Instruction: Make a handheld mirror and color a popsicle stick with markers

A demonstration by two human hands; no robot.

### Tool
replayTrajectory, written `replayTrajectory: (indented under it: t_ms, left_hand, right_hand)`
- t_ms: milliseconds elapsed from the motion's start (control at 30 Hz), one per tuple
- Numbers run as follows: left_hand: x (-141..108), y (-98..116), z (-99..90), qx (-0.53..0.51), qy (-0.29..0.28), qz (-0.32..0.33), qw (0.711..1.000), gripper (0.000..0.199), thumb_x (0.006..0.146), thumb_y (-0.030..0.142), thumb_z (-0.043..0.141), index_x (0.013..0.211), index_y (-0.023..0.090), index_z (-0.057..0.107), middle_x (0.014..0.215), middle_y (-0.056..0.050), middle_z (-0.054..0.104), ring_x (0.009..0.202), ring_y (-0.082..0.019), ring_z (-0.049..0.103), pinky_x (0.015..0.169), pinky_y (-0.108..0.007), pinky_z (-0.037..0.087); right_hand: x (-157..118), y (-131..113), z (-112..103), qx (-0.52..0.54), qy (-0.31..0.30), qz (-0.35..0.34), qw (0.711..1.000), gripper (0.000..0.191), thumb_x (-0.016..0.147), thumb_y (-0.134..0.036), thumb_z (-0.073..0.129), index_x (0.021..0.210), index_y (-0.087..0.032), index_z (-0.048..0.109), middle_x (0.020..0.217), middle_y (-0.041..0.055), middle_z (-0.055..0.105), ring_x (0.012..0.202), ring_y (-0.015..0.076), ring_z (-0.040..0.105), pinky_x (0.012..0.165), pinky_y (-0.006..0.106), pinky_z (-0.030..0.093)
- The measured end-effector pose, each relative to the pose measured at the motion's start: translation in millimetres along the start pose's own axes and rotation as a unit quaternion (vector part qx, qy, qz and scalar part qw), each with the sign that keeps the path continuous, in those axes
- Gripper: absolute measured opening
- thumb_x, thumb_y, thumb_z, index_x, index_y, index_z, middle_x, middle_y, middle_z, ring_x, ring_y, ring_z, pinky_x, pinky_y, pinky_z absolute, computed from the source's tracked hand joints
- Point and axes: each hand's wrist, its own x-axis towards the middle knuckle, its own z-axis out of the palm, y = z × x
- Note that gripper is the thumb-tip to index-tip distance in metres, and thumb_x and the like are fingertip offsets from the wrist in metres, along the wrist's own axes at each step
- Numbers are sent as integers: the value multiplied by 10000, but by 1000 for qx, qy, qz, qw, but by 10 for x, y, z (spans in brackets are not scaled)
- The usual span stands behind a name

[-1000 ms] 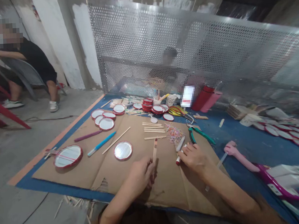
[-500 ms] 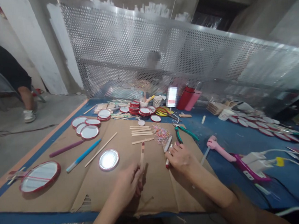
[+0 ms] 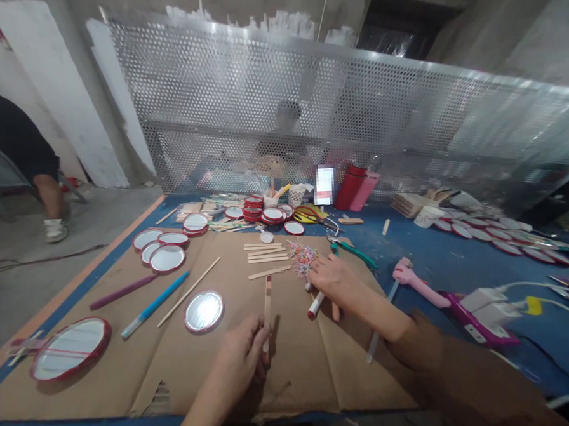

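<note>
My left hand [image 3: 246,348] is closed round a flat wooden craft stick [image 3: 268,306], which stands up from the fingers with a brownish-red band near its tip. Over on the right, my right hand [image 3: 333,277] reaches down with bent fingers at the edge of a pile of small coloured rubber bands [image 3: 302,255]. What its fingertips pinch, if anything, is hidden. Under that hand lies a red-ended marker [image 3: 315,305]. Several plain craft sticks [image 3: 266,254] lie beside the pile. A round red-rimmed mirror [image 3: 204,311] rests left of my left hand.
Cardboard [image 3: 302,371] covers the blue table. At left are a larger mirror [image 3: 72,348], a blue pen [image 3: 156,304], a purple pen [image 3: 121,293] and a thin wooden stick [image 3: 188,292]. Green-handled pliers [image 3: 356,254], a pink glue gun [image 3: 419,283] and a purple power strip [image 3: 481,323] lie right.
My right hand has moved forward from the markers to the rubber bands. The left hand still holds the craft stick in nearly the same place. The view has shifted slightly.
</note>
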Motion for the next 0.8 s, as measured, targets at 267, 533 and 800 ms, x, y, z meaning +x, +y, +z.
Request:
replayTrajectory:
  t_ms: [267,533,800]
  left_hand:
    - [10,-28,1,-13,-22,8,1000,292,900,459,340,714,243,407,568,18,565,450,-143,559,468,-234,413]
    - [8,-69,-6,-9,-17,29,999,268,910,426,365,736,232,428,587,9,588,440,-130,558,439,-214,401]
    - [-2,-59,-1,-47,-13,25,998,315,889,495,410,722,231,448,555,22,578,424,-129,547,430,-217,410]
  right_hand:
    - [26,87,54,-14,24,15,999,93,795,-225,718,808,-165,647,834,67,715,757,198,606,675,298,333]
    - [-212,-191,-36,-46,154,60,985,51,851,-108,567,857,-148,599,805,91,662,743,209,573,668,321,281]
    - [-454,-811,-50,-27,297,27,954,221,915,-108,445,1064,-139,605,726,49,589,666,203,498,691,364,316]
